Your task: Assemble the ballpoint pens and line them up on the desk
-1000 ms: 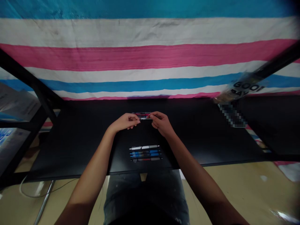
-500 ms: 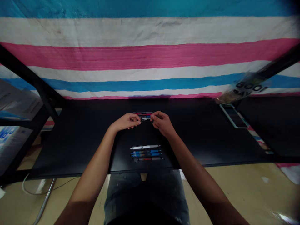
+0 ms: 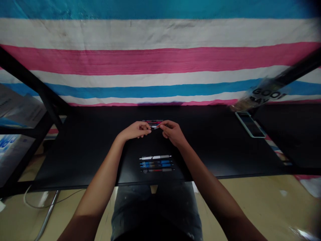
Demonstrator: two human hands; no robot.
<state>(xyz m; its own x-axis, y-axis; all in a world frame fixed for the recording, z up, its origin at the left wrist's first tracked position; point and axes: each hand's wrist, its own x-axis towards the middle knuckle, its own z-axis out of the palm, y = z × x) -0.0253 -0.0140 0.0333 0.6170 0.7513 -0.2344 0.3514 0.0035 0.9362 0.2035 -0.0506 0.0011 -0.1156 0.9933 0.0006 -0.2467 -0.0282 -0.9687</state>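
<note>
My left hand (image 3: 136,130) and my right hand (image 3: 172,132) are both pinched on the ends of a small white pen (image 3: 153,127), held just above the black table (image 3: 87,147). Right behind the hands lies a short row of pens (image 3: 152,122) with red and dark barrels, partly hidden by my fingers. Nearer to me, several pens (image 3: 155,163) lie side by side on the table: a white one, blue ones and a dark one with red.
A phone (image 3: 250,124) lies face up at the table's right. Above it hangs a clear bag with black lettering (image 3: 263,93). A striped pink, white and blue cloth (image 3: 160,60) covers the wall behind. Black frame bars stand at left and right.
My right hand's fingers have shifted slightly left along the pen toward my left hand. The pens on the table have not moved.
</note>
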